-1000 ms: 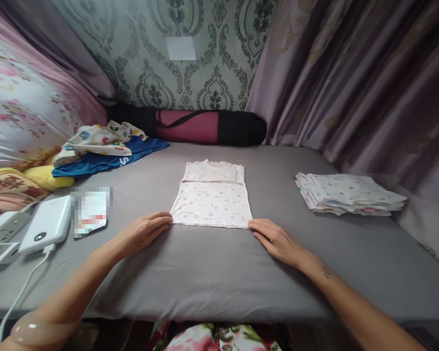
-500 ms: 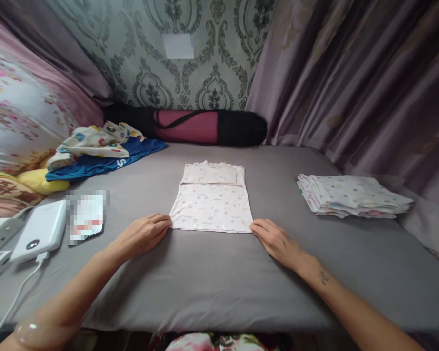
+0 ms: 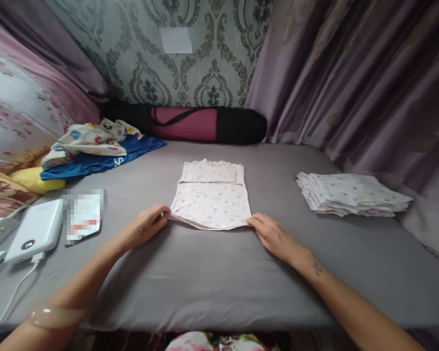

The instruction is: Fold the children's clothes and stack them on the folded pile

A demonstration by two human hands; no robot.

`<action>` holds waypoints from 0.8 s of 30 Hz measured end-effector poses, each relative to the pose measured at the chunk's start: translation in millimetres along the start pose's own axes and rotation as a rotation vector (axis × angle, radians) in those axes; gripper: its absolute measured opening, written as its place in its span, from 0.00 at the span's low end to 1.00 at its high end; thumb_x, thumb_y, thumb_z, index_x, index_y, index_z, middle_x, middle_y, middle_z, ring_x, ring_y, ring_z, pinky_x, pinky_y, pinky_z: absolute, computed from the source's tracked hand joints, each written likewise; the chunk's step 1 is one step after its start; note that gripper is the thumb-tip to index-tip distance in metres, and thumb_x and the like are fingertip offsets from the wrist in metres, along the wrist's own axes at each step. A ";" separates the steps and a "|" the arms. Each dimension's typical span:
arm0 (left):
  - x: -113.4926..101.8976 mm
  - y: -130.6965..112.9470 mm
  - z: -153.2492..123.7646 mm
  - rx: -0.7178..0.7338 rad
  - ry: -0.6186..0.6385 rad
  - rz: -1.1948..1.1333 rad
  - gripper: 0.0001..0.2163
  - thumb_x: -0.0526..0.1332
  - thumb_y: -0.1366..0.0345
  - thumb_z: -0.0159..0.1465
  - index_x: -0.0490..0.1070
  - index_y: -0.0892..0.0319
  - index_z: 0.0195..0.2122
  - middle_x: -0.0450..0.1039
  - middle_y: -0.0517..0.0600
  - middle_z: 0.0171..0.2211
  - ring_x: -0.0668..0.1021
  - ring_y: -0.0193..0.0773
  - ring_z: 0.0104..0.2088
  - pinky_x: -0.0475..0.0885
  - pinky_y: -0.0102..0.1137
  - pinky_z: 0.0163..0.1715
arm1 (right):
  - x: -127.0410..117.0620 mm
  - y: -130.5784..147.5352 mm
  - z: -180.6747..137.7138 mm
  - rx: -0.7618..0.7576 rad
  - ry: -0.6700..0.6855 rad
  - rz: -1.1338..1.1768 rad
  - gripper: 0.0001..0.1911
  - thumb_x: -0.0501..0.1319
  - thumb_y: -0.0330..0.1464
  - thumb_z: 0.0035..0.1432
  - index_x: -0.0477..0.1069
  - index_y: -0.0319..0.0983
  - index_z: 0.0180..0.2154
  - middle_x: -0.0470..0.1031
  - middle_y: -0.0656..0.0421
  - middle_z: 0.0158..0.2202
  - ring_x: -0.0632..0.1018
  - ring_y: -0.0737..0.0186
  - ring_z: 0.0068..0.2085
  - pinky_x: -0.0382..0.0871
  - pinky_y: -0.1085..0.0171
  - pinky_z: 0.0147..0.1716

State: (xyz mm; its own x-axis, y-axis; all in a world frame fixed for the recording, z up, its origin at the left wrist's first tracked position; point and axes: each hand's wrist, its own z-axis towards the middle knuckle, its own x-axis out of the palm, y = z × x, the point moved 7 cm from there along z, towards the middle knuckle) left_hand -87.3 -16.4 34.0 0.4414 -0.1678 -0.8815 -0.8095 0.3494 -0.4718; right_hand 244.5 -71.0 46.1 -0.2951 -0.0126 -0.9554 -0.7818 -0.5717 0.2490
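Note:
A small white printed shirt (image 3: 212, 202) lies on the grey bed sheet in front of me, with its far part folded over into a band. My left hand (image 3: 149, 226) pinches its near left corner between thumb and fingers. At the near right corner, my right hand (image 3: 272, 235) has its fingers closed on the hem. Both corners are lifted a little, and the near edge sags between them toward the sheet.
A stack of folded printed clothes (image 3: 353, 194) lies at the right. Left are a white power bank (image 3: 36, 229) with a cable, a blurred-out flat item (image 3: 83, 214) and a blue garment (image 3: 106, 163) under a patterned one. A black and maroon bag (image 3: 186, 124) lies along the wall.
Both hands have raised the shirt's near corners slightly off the sheet and shifted them a little away from me. The near hem, straight and flat before, now bows.

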 end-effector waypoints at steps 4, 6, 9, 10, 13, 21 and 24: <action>4.1 5.2 -1.2 -0.093 0.004 -0.190 0.12 0.50 0.56 0.65 0.67 0.56 0.42 0.68 0.44 0.23 0.71 0.34 0.24 0.67 0.28 0.27 | -1.7 5.5 2.2 -0.005 0.011 -0.059 0.13 0.50 0.24 0.64 0.70 0.40 0.43 0.72 0.53 0.42 0.73 0.58 0.41 0.69 0.60 0.41; 7.7 7.3 -2.9 -0.134 0.033 -0.343 0.13 0.50 0.56 0.65 0.65 0.56 0.44 0.69 0.44 0.23 0.73 0.35 0.24 0.69 0.28 0.27 | -2.0 5.2 2.5 0.002 0.007 -0.058 0.10 0.51 0.27 0.65 0.70 0.40 0.41 0.71 0.54 0.41 0.73 0.58 0.41 0.68 0.60 0.42; 7.9 5.8 -4.2 -0.117 0.036 -0.470 0.12 0.51 0.55 0.65 0.65 0.57 0.42 0.73 0.46 0.27 0.76 0.35 0.28 0.71 0.29 0.30 | -1.2 2.3 2.9 0.010 -0.002 -0.029 0.09 0.51 0.28 0.66 0.70 0.40 0.41 0.72 0.54 0.41 0.73 0.59 0.41 0.68 0.61 0.43; 7.0 4.8 -4.3 -0.101 0.027 -0.468 0.12 0.52 0.55 0.65 0.65 0.57 0.42 0.73 0.47 0.29 0.76 0.36 0.29 0.71 0.29 0.31 | -1.2 1.1 3.1 0.014 -0.006 -0.020 0.10 0.51 0.28 0.65 0.70 0.40 0.41 0.72 0.54 0.41 0.73 0.59 0.41 0.67 0.61 0.43; 4.6 1.9 -3.4 -0.056 -0.017 -0.352 0.14 0.58 0.53 0.62 0.66 0.56 0.43 0.72 0.46 0.30 0.74 0.35 0.30 0.70 0.29 0.31 | -1.1 -1.8 4.2 0.024 0.001 0.014 0.12 0.51 0.24 0.63 0.70 0.40 0.41 0.72 0.55 0.40 0.74 0.60 0.41 0.67 0.62 0.42; 7.7 -8.1 0.6 0.089 -0.057 -0.126 0.09 0.51 0.62 0.65 0.69 0.56 0.37 0.70 0.51 0.40 0.74 0.37 0.35 0.68 0.31 0.37 | -9.8 -1.8 9.4 0.040 0.035 0.099 0.13 0.51 0.21 0.58 0.70 0.40 0.38 0.71 0.56 0.39 0.73 0.62 0.39 0.66 0.64 0.40; -2.8 -6.4 3.7 0.089 -0.105 -0.272 0.09 0.54 0.59 0.64 0.70 0.56 0.37 0.71 0.52 0.43 0.74 0.40 0.42 0.69 0.31 0.41 | -18.3 -6.4 16.5 0.071 -0.026 0.163 0.12 0.52 0.21 0.55 0.70 0.40 0.34 0.72 0.57 0.37 0.73 0.62 0.39 0.65 0.64 0.41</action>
State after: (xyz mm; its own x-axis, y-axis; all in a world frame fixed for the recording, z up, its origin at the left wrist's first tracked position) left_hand -81.9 -14.7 39.5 0.6790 -0.1717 -0.7137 -0.6208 0.3845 -0.6831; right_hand 245.8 -53.6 64.6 -0.4342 -0.0784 -0.8974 -0.7594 -0.5041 0.4114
